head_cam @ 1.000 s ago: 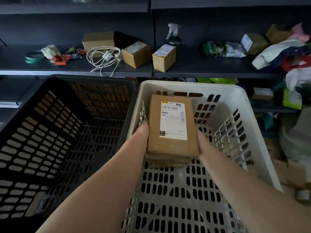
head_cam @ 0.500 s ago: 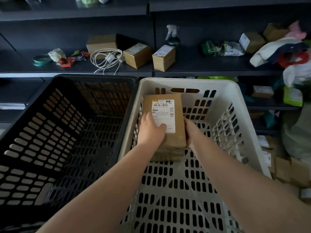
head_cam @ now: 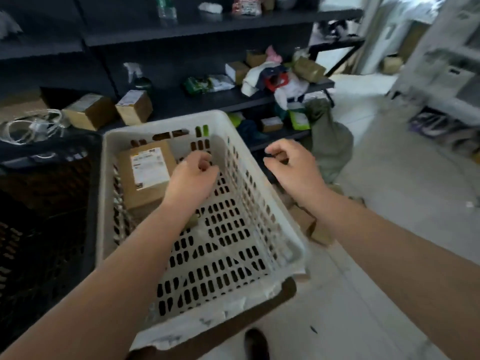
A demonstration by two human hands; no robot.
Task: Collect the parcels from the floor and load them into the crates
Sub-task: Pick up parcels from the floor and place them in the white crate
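1. The parcel lies label-up in the far left corner of the white crate.
2. The left hand hovers over the crate, fingers loosely curled, empty.
3. The right hand hovers beyond the crate's right wall, likewise curled and empty.
4. More parcels lie on the floor just beside the crate.

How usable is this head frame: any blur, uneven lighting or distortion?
Head view: motion blur softens everything, so the label on the parcel in the white crate is unreadable; the shelves and black crate are very dark, while the doorway area upper right is washed out; wide-angle bending curves the edges.
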